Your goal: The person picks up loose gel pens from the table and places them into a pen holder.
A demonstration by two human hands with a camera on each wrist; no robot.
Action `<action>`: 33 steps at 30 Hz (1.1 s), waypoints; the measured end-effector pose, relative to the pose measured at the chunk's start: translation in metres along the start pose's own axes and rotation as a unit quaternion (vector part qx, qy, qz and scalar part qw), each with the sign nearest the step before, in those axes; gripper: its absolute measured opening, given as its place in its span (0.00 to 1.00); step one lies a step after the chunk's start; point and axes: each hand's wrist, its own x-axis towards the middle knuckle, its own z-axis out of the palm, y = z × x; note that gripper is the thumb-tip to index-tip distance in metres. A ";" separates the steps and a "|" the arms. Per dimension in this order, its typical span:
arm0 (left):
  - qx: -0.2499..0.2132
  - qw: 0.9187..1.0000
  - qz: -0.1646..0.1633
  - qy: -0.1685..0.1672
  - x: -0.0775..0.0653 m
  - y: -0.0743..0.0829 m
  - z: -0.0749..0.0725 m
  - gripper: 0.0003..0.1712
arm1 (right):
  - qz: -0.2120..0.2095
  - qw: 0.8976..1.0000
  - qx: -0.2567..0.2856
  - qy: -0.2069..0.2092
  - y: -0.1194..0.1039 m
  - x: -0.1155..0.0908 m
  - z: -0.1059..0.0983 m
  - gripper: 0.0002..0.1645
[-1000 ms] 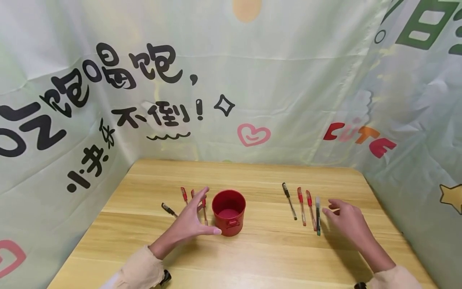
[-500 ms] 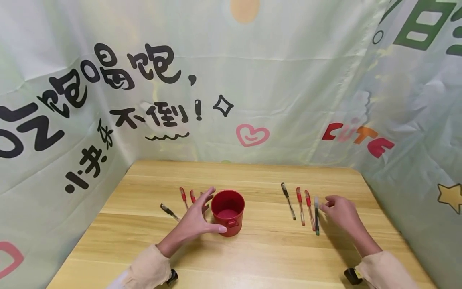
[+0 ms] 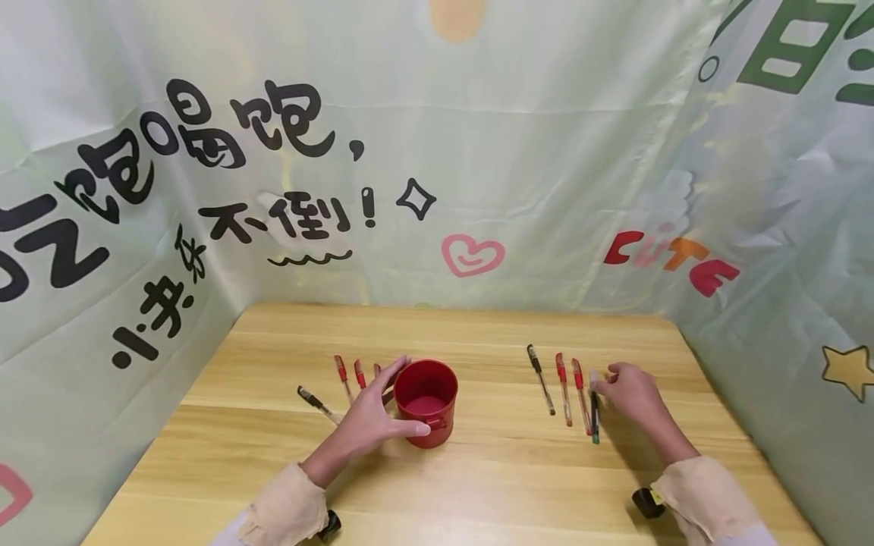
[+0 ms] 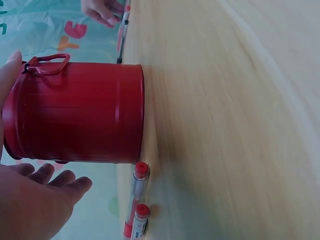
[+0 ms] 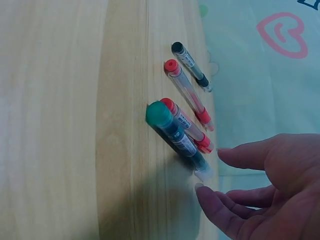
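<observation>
A red bucket (image 3: pixel 425 402) with a small wire handle stands upright on the table. My left hand (image 3: pixel 372 413) curves around its left side, thumb at the front near the handle. In the left wrist view, a gap shows between the fingers (image 4: pixel 75 187) and the bucket wall. My right hand (image 3: pixel 631 390) is at the capped end of a green-ended pen (image 3: pixel 595 413), thumb and forefinger on either side of the cap. The right wrist view shows those fingertips (image 5: pixel 205 192) apart, not pinching the pen (image 5: pixel 180 137).
Left of the pen lie two red pens (image 3: pixel 563 387) and a black pen (image 3: pixel 541 379). Several more pens, red (image 3: pixel 341 369) and black (image 3: pixel 314 400), lie left of the bucket, partly behind my left hand. Printed cloth (image 3: pixel 532 152) hangs around the wooden table (image 3: pixel 505 485).
My right hand has moved left to the cap of the green-ended pen. My left hand has come closer around the bucket. The bucket and pens keep their places on the table.
</observation>
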 end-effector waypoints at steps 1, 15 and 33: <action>-0.001 1.000 -0.001 0.001 0.000 0.000 0.000 0.67 | 0.005 1.000 0.000 -0.005 -0.001 0.001 0.000 0.40; -0.016 0.999 -0.033 0.010 0.005 0.002 0.002 0.63 | 0.026 1.000 -0.008 -0.014 -0.008 0.012 0.004 0.32; -0.036 0.999 -0.026 0.004 0.005 -0.005 0.005 0.53 | 0.026 1.000 -0.004 -0.008 -0.007 0.016 0.006 0.25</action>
